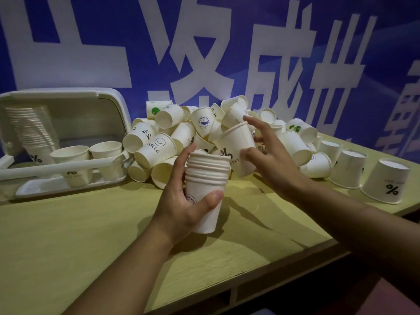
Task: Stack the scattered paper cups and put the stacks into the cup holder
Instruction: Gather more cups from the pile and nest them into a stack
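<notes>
My left hand (181, 201) grips an upright stack of several white paper cups (205, 178) above the table's middle. My right hand (270, 155) holds a single white cup (236, 144), tilted, just right of and above the stack's rim. Behind both lies a heap of loose white cups (172, 137), some printed with "HELLO", a panda or a whale badge. The white cup holder (68, 164) sits at the left with its lid up. Inside it are a tall stack lying on its side and two upright cups.
Three upside-down cups (386, 183) stand at the right, near the table's far right edge. The yellow-green table (79, 235) has its front edge running diagonally at the lower right. A blue banner with large white characters (204, 53) fills the back.
</notes>
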A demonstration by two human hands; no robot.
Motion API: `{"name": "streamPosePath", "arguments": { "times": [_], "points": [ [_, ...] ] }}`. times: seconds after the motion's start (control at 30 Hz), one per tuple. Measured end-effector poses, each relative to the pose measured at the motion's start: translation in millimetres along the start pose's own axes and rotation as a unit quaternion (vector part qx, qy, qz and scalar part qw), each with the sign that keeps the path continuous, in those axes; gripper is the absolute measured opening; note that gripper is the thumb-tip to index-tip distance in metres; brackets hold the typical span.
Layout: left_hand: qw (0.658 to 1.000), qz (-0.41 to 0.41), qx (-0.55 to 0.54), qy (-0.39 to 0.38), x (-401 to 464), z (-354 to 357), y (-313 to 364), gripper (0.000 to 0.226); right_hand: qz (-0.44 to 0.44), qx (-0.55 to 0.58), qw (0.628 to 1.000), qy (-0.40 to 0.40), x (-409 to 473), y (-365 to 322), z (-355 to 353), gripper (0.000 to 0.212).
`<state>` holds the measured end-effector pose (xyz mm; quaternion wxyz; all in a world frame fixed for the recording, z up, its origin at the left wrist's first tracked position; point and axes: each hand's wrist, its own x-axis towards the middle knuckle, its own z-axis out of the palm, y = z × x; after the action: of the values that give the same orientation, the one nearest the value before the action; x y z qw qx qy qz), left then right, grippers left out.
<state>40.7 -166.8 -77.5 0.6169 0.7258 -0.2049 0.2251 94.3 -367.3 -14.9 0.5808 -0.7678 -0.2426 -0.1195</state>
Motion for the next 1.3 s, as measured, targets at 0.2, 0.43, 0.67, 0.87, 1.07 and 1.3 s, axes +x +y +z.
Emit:
{"name": "streamPosePath", "arguments": {
  "times": [0.2,0.43,0.67,0.87,1.07,1.3],
  "points": [
    [0.998,-0.029,0.030,-0.040,-2,-1,3,0.097,-0.041,0.000,0.995,0.086,2,-10,4,0.064],
    [0.997,-0.021,0.052,-0.047,-2,3,6,0.106,-0.057,0.020,0.998,0.021,-14,-8,25,0.048],
    [0.997,-0.007,0.073,0.011,1,-2,3,0.102,-0.082,-0.077,0.994,0.010,-20,4,18,0.021],
    [0.997,-0.018,0.069,0.012,0,3,3,0.099,0.035,-0.332,0.919,0.211,24,36,-26,0.063],
    [0.997,-0.035,0.073,-0.006,0,3,1,0.101,0.076,-0.437,0.875,0.194,48,69,-50,0.080],
    [0.997,-0.042,0.066,-0.019,-1,3,4,0.099,0.055,-0.418,0.882,0.209,58,67,-39,0.075]
  ]
}}
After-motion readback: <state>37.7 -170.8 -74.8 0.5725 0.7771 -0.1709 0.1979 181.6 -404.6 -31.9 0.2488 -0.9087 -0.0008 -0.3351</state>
